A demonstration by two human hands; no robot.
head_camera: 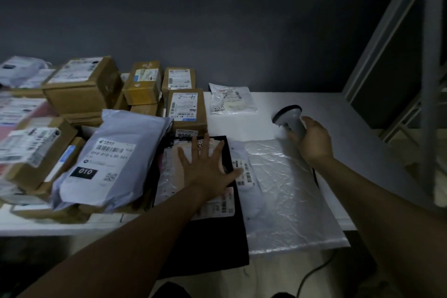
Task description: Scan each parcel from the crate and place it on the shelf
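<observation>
Parcel (205,237), the black one, lies flat on the near tabletop (314,109), between the pile (82,84) at the left and a white bag (290,189) at the right. The left grip (205,164) rests on it with fingers straight and spread, I think to keep the label flat. The right grip (312,140) is closed round the scanner (287,113), just beyond the bag, probably ready to aim it.

A dark grey wall (217,19) fills the upper frame. Below it runs a white table (338,113). A thin cable (314,270) curls at lower right.
</observation>
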